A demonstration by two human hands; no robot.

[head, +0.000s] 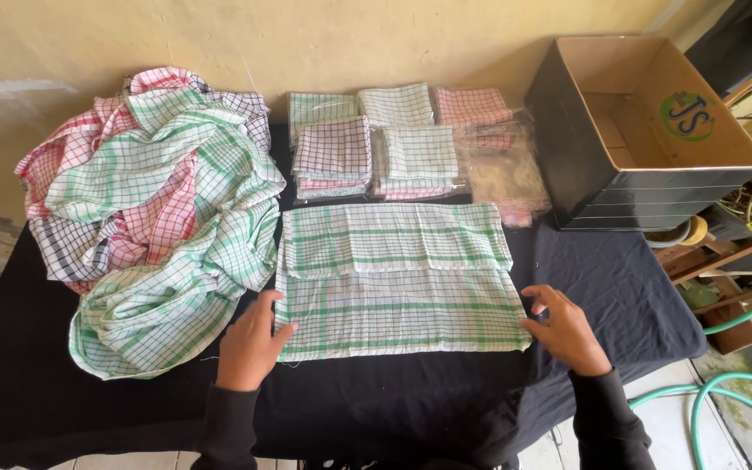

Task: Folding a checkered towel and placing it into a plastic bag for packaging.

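Note:
A green-and-white checked cloth (397,278) lies flat on the black-covered table (620,296), its upper part folded down over the lower part. My left hand (252,341) pinches the cloth's lower left corner. My right hand (564,329) grips the lower right edge. Both sleeves are black.
A heap of loose checked cloths (154,209) in red, green and dark lines sits at the left. Stacks of folded cloths (376,144) and clear plastic bags (502,170) lie behind. An open cardboard box (646,122) stands at the right. A green hose (724,392) lies on the floor.

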